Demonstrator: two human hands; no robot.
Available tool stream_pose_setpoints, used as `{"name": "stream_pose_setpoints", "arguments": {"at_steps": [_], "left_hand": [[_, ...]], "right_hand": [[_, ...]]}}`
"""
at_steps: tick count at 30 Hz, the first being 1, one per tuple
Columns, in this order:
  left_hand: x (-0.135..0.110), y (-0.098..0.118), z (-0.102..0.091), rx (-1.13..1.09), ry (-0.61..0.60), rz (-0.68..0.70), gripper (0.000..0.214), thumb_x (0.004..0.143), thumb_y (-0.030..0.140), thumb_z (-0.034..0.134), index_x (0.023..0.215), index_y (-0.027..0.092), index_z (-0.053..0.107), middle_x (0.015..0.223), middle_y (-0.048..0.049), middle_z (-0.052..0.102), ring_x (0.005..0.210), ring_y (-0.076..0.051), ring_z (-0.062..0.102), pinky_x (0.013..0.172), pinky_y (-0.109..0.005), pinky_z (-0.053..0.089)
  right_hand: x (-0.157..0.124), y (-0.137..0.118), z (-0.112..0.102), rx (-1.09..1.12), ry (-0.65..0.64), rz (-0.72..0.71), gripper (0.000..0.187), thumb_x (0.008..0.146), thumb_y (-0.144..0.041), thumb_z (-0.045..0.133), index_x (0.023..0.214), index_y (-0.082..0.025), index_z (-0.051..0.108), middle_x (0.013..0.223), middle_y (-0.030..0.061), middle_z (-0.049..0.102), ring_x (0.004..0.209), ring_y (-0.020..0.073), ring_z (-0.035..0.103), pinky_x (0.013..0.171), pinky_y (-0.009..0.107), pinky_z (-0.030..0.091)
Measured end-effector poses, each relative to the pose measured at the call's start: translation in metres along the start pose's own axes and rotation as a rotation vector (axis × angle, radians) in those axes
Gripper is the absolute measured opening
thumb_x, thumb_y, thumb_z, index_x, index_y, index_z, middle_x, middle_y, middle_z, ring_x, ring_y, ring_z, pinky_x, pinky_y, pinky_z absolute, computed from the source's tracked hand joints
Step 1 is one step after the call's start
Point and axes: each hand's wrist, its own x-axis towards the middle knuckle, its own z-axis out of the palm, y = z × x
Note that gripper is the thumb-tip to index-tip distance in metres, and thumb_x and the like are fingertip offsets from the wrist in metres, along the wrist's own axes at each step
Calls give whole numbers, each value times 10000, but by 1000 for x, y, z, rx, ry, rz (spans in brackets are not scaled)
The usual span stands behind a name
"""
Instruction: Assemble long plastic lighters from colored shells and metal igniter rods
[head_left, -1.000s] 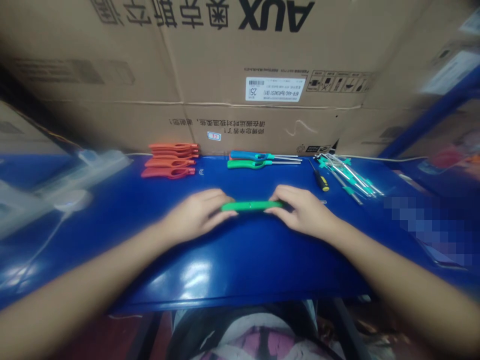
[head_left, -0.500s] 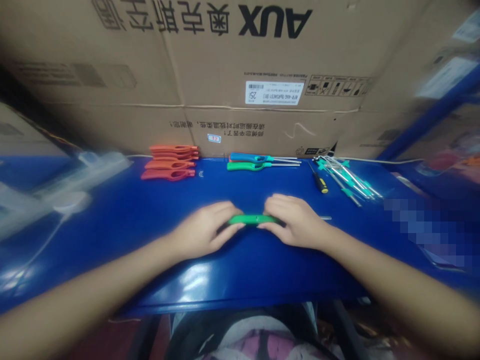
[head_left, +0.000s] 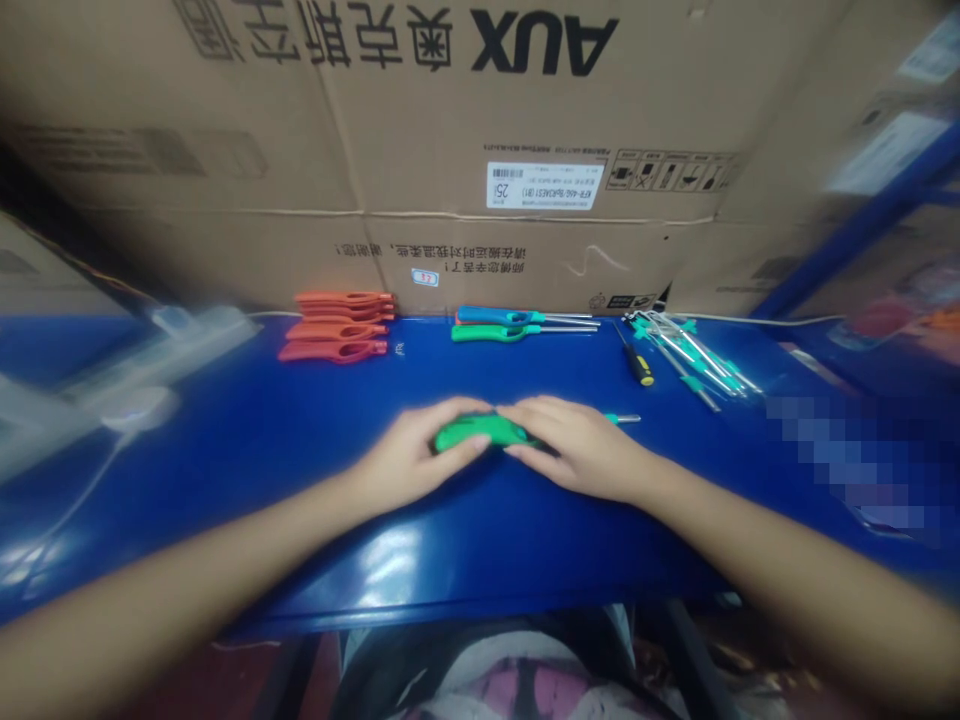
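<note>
Both hands close around a green long-nosed lighter (head_left: 469, 433) held just above the blue table. My left hand (head_left: 409, 450) wraps its handle end, thumb along the near side. My right hand (head_left: 574, 440) grips toward the nozzle end and hides the middle. A teal collar and a short bit of metal tube (head_left: 628, 418) stick out past my right hand. Behind lie a finished-looking green lighter (head_left: 487, 333) and a blue lighter (head_left: 495, 316), their metal tubes pointing right, with a bit of orange beneath.
Several orange lighter handles (head_left: 334, 348) lie stacked at back left. Metal tubes with teal collars (head_left: 701, 365) are piled at back right beside a black-and-yellow screwdriver (head_left: 641, 368). A large cardboard sheet (head_left: 420, 170) stands behind the blue table (head_left: 525, 560). A white cable (head_left: 97, 470) runs at left.
The green lighter has been turned in my hands, so its broad side now shows instead of its narrow edge. The tube end has shifted slightly left and away from me.
</note>
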Motion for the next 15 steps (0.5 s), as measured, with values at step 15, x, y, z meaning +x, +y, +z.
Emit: {"name": "stream_pose_setpoints", "arguments": {"at_steps": [15], "left_hand": [[-4,-7,-6,249,-196,270,302,1006,361,584,1251,211,675,970,-42,746,803,-159,699,725,-233,506]], "right_hand": [[0,0,-8,219,-125,-57,227,1013,-278,556,1163,-170,687,1134,77,758,1026,205,705,906,334,551]]}}
